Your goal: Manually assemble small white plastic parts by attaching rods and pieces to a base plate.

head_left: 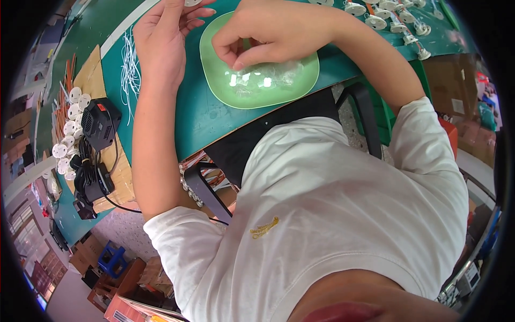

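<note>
At the top edge of the view, my left hand (pixel 163 40) is closed on a small white disc (pixel 192 2), only partly in the picture. Below and to its right lies a light green tray (pixel 219 88) with rounded corners. Small clear plastic pieces (pixel 268 80) are heaped in it and catch the light. Over the tray, my right hand (pixel 263 40) is curled, thumb and forefinger pinched just above the pieces. Whatever sits between those fingertips is too small or hidden to make out.
Thin white wires (pixel 130 67) lie left of my left forearm. Beyond them, a black box-shaped device (pixel 100 123) with cables rests on cardboard (pixel 92 75), beside white discs (pixel 70 127) on wires. More wired discs (pixel 375 21) cover the far right. A chair armrest (pixel 365 115) borders the table.
</note>
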Motion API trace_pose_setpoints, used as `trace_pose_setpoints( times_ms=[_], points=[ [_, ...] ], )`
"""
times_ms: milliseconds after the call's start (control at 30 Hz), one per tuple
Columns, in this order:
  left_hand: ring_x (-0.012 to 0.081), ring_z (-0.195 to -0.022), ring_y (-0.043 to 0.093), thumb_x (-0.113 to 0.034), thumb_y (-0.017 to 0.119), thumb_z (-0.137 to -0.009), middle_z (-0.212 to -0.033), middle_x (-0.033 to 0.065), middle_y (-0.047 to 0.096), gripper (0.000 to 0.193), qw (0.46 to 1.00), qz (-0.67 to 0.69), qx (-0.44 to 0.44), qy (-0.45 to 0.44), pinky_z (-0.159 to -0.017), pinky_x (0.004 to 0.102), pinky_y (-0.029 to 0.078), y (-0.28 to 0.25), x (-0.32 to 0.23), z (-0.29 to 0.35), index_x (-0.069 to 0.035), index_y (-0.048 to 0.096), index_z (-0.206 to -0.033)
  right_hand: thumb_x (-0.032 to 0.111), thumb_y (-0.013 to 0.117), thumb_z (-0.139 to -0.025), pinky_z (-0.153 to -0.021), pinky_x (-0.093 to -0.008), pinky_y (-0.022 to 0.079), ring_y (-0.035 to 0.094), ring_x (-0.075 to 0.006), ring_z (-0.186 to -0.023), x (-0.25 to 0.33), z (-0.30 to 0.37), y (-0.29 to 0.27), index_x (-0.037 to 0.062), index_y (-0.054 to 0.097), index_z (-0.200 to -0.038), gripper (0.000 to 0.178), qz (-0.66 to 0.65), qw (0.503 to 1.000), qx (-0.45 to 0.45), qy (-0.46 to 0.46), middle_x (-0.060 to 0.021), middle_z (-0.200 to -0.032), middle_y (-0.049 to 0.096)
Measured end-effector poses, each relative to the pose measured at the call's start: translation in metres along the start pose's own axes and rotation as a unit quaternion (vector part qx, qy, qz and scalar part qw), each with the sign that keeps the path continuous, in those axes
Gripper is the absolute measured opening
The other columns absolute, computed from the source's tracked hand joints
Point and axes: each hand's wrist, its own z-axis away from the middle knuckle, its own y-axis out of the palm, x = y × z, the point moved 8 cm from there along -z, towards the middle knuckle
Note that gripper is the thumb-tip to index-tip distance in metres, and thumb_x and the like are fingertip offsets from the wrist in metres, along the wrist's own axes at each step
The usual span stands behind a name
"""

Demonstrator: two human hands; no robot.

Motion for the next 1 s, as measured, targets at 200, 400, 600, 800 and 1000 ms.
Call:
trace_pose_setpoints(
  times_ms=[200,400,600,800,1000],
  points=[
    [0.0106,-0.069,0.061,-0.036,0.053,-0.1,-0.09,0.0109,0.071,0.041,1.0,0.003,-0.004,0.003,-0.068,0.0233,0.05,0.001,0.0,-0.001,0.002,0.066,-0.102,0.001,0.061,-0.079,-0.062,-0.0317,0.049,0.065,-0.0203,-0.066,-0.002,0.0,-0.001,-0.0016,0.058,-0.085,0.007,-0.054,0.998,-0.018,0.0,-0.0104,-0.073,0.066],
    [0.0103,-0.069,0.061,-0.036,0.054,-0.1,-0.09,0.0112,0.071,0.041,1.0,-0.004,-0.008,-0.002,-0.069,0.0232,0.05,0.001,0.0,0.0,0.002,0.066,-0.103,0.0,0.062,-0.077,-0.063,-0.0275,0.051,0.067,-0.017,-0.067,0.009,0.002,-0.01,-0.0021,0.065,-0.087,0.011,-0.025,0.999,-0.035,-0.008,-0.0103,-0.075,0.069],
    [0.0133,-0.075,0.063,-0.034,0.057,-0.099,-0.095,0.0129,0.071,0.037,0.998,0.064,0.022,0.003,-0.073,0.0256,0.053,0.002,-0.003,0.002,0.001,0.065,-0.107,-0.001,0.067,-0.079,-0.063,-0.026,0.052,0.067,-0.0138,-0.066,0.01,0.002,-0.024,-0.0013,0.071,-0.087,0.01,-0.006,0.993,-0.114,0.018,-0.0097,-0.074,0.071],
    [0.0218,-0.098,0.067,-0.02,0.064,-0.094,-0.101,0.0143,0.069,0.029,0.97,0.213,0.059,0.098,-0.089,0.0329,0.053,0.005,-0.023,0.008,0.002,0.063,-0.113,0.0,0.073,-0.08,-0.058,-0.0225,0.052,0.067,-0.0098,-0.066,0.028,0.028,-0.061,-0.0009,0.074,-0.088,0.009,-0.037,0.911,-0.392,-0.12,-0.0114,-0.076,0.072],
    [0.0262,-0.121,0.055,-0.009,0.063,-0.093,-0.131,0.021,0.055,0.046,0.948,0.258,0.172,0.076,-0.101,0.0427,0.046,0.012,-0.017,0.006,0.004,0.048,-0.134,0.004,0.074,-0.079,-0.056,-0.0238,0.051,0.066,-0.0117,-0.061,0.034,0.042,-0.065,-0.0008,0.073,-0.085,0.007,0.055,0.874,-0.466,-0.128,-0.0113,-0.073,0.071]
  ],
)
